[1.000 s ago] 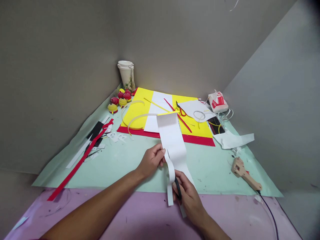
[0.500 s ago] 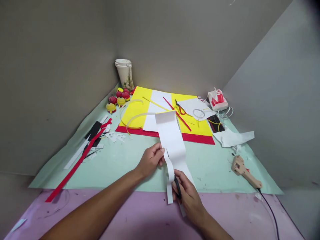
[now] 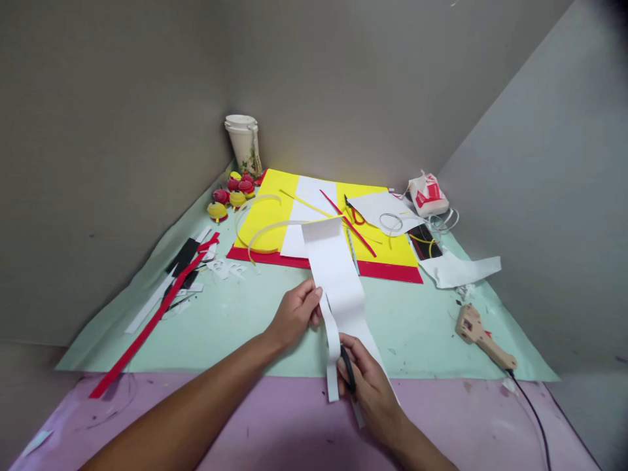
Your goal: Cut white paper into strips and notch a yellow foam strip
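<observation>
A long sheet of white paper (image 3: 338,275) stretches away from me over the middle of the table. My left hand (image 3: 298,307) pinches its left edge between thumb and fingers. In my right hand (image 3: 370,376) is a pair of scissors (image 3: 348,369) with black handles; the blades are mostly hidden behind the paper. A narrow strip (image 3: 332,337), partly cut from the left side of the sheet, curls down between my hands with its free end hanging low. Beyond the paper lie yellow, white and red sheets (image 3: 267,222).
A glue gun (image 3: 483,337) with a black cord lies at right. Red (image 3: 147,330), black and white strips lie at left. Round red-and-yellow pieces (image 3: 217,210) sit near a white cup (image 3: 243,140). Red-handled scissors (image 3: 357,216) and a white-and-red packet (image 3: 428,194) are farther back.
The far end of the white paper has shifted slightly left, and its near edge shows more below my right hand. Both hands stay almost in place, with their grips unchanged.
</observation>
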Tool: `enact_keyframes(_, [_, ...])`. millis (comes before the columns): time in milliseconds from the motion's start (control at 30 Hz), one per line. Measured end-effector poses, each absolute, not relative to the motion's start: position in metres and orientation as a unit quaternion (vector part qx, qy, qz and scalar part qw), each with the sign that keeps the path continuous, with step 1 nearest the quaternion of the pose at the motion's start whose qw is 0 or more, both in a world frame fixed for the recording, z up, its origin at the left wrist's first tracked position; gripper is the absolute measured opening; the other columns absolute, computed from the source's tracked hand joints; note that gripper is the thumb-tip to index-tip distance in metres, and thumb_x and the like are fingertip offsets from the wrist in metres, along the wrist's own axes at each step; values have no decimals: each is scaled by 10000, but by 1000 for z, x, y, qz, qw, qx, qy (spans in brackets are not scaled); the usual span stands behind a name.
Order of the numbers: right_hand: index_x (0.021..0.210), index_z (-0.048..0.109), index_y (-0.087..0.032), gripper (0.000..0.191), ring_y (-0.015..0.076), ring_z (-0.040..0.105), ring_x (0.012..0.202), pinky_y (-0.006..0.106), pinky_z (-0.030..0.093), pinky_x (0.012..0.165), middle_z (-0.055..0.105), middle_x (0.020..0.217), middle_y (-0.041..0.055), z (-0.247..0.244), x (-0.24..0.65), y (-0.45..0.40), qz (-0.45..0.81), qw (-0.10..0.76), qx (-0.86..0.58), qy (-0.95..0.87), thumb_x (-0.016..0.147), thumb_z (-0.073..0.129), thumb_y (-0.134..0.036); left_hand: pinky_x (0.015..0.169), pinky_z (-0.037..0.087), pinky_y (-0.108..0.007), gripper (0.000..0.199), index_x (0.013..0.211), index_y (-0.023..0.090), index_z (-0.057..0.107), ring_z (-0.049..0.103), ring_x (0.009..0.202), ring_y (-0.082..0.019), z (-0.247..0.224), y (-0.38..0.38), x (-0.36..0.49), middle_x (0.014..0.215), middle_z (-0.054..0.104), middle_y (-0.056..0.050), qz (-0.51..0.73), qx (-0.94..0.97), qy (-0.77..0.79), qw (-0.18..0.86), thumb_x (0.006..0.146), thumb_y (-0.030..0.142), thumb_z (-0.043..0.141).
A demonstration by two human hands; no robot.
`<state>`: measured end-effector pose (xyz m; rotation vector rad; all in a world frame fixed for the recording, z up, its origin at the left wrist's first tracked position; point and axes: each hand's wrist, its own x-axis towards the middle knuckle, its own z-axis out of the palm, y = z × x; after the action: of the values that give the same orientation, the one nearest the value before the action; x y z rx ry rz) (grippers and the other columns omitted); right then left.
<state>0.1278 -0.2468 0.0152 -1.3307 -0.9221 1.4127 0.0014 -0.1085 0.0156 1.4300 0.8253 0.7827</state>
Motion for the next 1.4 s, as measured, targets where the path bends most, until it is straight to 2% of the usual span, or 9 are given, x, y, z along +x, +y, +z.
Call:
enact_keyframes(367, [1142,534,-223,356,110,384,535,227,324,505,384,616,-72,13,129,-246,581,481,-537,-378,923,501,-502,511,360,-227,279,719,189,483,461,474,-94,17,-109,2,520,495,56,344,619,362,606,920,382,480])
enact_keyframes(533, [1159,542,-227,312,113,415,549,229,350,524,449,632,-58,14,128,-247,571,476,-553,-376,936,507,-443,516,367,-234,278,732,188,488,473,477,-96,16,-109,1,534,509,48,334,624,355,611,923,390,473])
enact_keyframes(733, [1169,575,-227,365,121,394,565,238,320,520,525,719,-25,20,125,-247,574,475,-565,-354,910,524,-478,534,377,-242,300,718,192,468,479,487,-98,14,-110,1,534,524,40,329,630,345,613,937,398,450])
enact_keyframes(933, [1173,582,-241,382,157,452,632,256,354,556,619,834,19,23,124,-246,575,479,-564,-349,898,521,-499,518,372,-240,296,719,191,476,476,477,-99,17,-110,1,530,526,38,330,626,346,616,928,400,464])
enact_keyframes(1400, [1181,585,-243,368,149,429,594,254,369,553,539,721,-15,25,125,-247,568,472,-569,-362,913,509,-483,529,374,-236,289,734,191,480,489,494,-98,15,-110,0,545,525,42,332,618,343,625,934,399,461])
